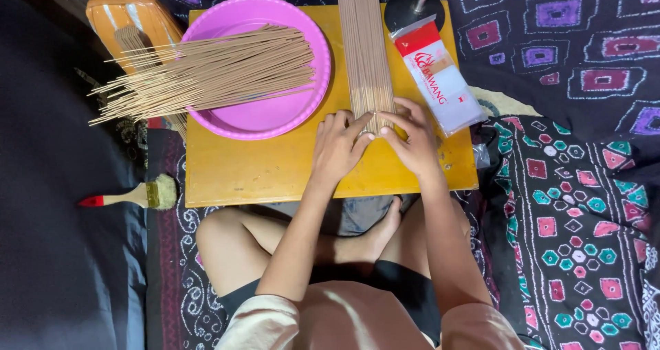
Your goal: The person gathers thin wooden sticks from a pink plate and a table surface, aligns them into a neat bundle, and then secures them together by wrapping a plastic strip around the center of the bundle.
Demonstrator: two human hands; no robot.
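Yellow board [275, 171]: pink basin [275, 116] holds sticks [206, 75].

Head camera, close, straight down over table [275, 178]

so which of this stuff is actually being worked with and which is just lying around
In use:
- left hand and right hand, both pressed on the near end of the flat row of sticks
- yellow board under them

Lying about:
- pink bowl with loose sticks across it
- white and red packet
- paintbrush
- orange tray
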